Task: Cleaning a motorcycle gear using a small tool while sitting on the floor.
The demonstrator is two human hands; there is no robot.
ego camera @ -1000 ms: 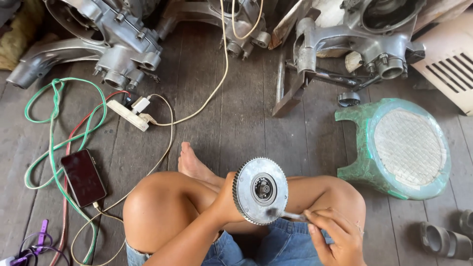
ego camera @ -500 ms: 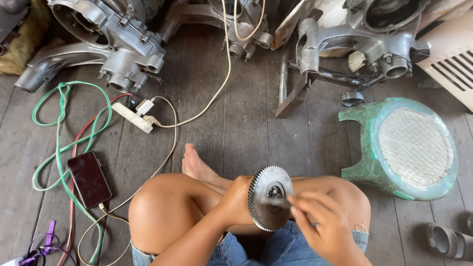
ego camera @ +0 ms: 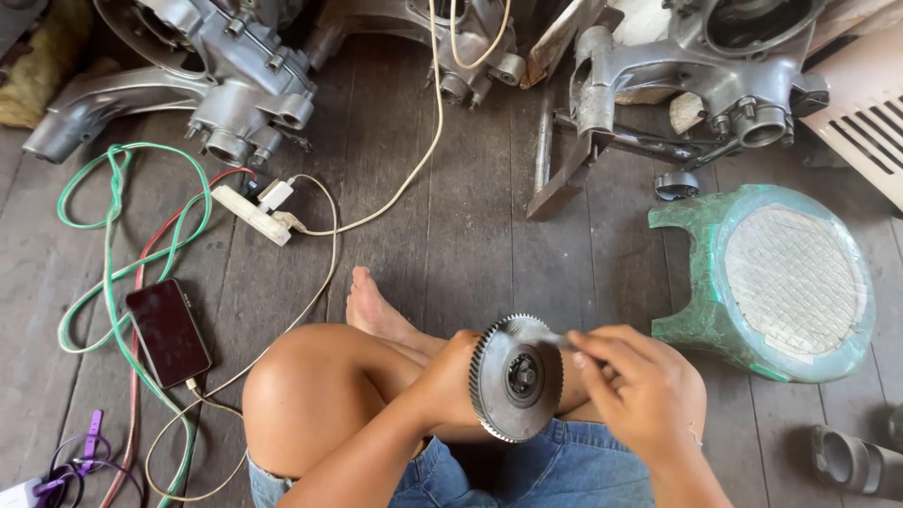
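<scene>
A toothed gear wheel [ego camera: 516,378] is held upright in the closed left hand [ego camera: 450,376] so a thin tool [ego camera: 546,336], pinched by the right hand [ego camera: 640,390], can reach its rim.

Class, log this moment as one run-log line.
left hand: holds gear upright | right hand: thin tool at gear's top edge | seated cross-legged on plank floor

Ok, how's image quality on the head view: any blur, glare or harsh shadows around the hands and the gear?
Head view: daylight is soft and even, with no hard shadows on the plank floor; the toothed gear is sharp enough to show its teeth; the right hand and the thin tool it holds look slightly smeared; the left hand is crisp; the dark phone shows mild sheen, no real glare.
</scene>
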